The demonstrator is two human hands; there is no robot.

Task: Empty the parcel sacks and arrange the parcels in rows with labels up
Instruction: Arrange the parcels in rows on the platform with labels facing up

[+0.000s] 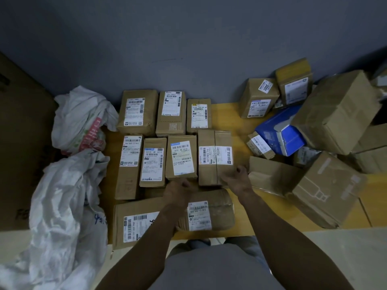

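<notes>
Placement is the step in hand. The right hand (236, 178) curls over the near right corner of a brown parcel (214, 158) at the right end of the middle row. Its fingers lie on the top and the thumb is raised beside it, apparently gripping the parcel to square it against its neighbour (181, 156). The label faces up, though turned sideways compared with the others. The left hand (180, 189) sits just near of that row with curled fingers, but blur hides whether it holds anything, so I cannot tell its grasp.

The far row (170, 113) has three parcels, the middle row four, and the near row two: a flat box (136, 222) and a padded parcel (209, 214). Two white sacks (62, 195) lie crumpled at the left (they look largely slack). A heap of loose parcels (335, 114) at the right is unsorted, so the task seems roughly halfway.

The next move, I judge, calls for letting go, reaching right to the heap, and finding a parcel's labelled face before laying it in the near row.
</notes>
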